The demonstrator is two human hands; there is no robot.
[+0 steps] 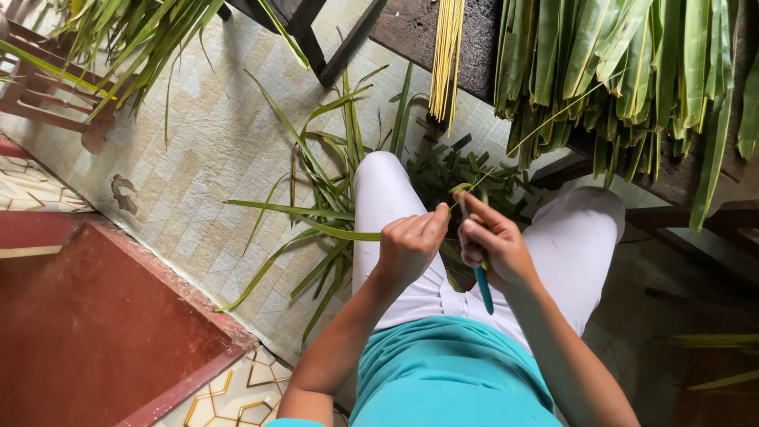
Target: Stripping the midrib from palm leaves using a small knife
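Leaf strip (462, 190) is pinched right between both hands, held up over the person's lap in white trousers (395, 198). It's a thin pale rib with a bit of green at the near end, and its long axis runs up and to the right, away from the body, toward the pile of green leaves (624, 71) hanging off the dark table (411, 32). Left hand (411, 245) is closed, thumb and fingers nipping the near end of the strip. Right hand (494, 245) is just beside it, nearly touching, also closed: fingertips on the strip, and a teal-handled tool (483, 289) tucked in the palm with the handle pointing down toward the lap. Can't see the blade end, it's hidden in the fist. So both hands meet at the same end, and the free length trails off on the right hand's side. Loose green leaf scraps (332, 205) lie scattered on the tiled floor (198, 142) below the knees, and a bundle of yellowish ribs (447, 55) hangs off the table edge.
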